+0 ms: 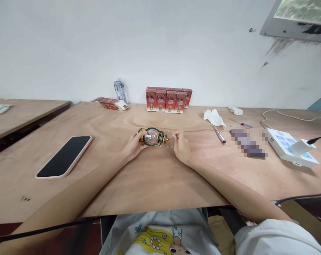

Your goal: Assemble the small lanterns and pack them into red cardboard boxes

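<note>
A small lantern [151,136] with a clear globe and a black-and-gold frame lies on its side above the wooden table. My left hand [135,144] is closed around its gold base. The pointed gold top of the lantern faces right. Just beyond that top is my right hand [181,146], its thumb and forefinger pinched together. Thin pale bits, perhaps a wire loop, show between the lantern's tip and these fingers. What the right fingers pinch is too small to make out.
Several red boxes [166,100] stand against the wall, near an opened red box [111,103] and a bottle [120,90]. A phone [64,157] lies left. To the right are crumpled tissue [214,117], screwdrivers [219,134] and a power strip [285,143] with cables.
</note>
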### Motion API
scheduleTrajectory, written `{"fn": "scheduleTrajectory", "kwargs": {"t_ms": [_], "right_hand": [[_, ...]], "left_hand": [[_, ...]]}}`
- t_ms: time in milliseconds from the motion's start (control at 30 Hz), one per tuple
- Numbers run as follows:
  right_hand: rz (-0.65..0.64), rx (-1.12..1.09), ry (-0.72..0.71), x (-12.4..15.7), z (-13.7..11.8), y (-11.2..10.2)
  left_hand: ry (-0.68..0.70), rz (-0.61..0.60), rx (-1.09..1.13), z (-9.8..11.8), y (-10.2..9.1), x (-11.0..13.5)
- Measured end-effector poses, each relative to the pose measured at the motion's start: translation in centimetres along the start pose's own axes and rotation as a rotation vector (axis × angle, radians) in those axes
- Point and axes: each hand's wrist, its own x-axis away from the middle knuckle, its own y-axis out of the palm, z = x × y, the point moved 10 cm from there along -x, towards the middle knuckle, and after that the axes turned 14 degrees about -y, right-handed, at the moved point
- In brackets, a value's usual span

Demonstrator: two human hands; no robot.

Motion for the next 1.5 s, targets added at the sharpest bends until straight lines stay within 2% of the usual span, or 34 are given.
{"fn": "scheduleTrajectory", "kwargs": {"t_ms": [200, 500, 633, 900, 1033, 1267, 1500], "right_hand": [[-0.015, 0.007, 0.003, 0.0, 0.3, 0.2], [-0.006, 0.023, -0.007, 0.2, 0.4, 0.3], [-0.029, 0.017, -0.027, 0.1, -0.1, 0.5], [-0.061, -0.059, -0.157, -0.2, -1.7, 0.5], [-0.108, -0.048, -0.174, -0.1, -1.8, 0.8], [-0.091, -0.048, -0.188, 0.1, -1.9, 0.7], [-0.151, -0.07, -0.174, -0.2, -2.0, 1.3]], "left_hand": [[-0.013, -0.017, 0.003, -0.1, 0.0, -0.1], [-0.03, 0.026, 0.012, -0.1, -0.2, -0.1], [-0.052, -0.01, 0.021, -0.2, 0.2, 0.0], [-0.009, -0.019, -0.052, -0.1, 0.4, 0.1], [0.011, -0.015, -0.067, 0.0, 0.3, 0.0], [0.013, -0.001, -0.057, 0.1, 0.4, 0.2], [0.045, -0.024, -0.051, 0.3, 0.5, 0.5]]}}
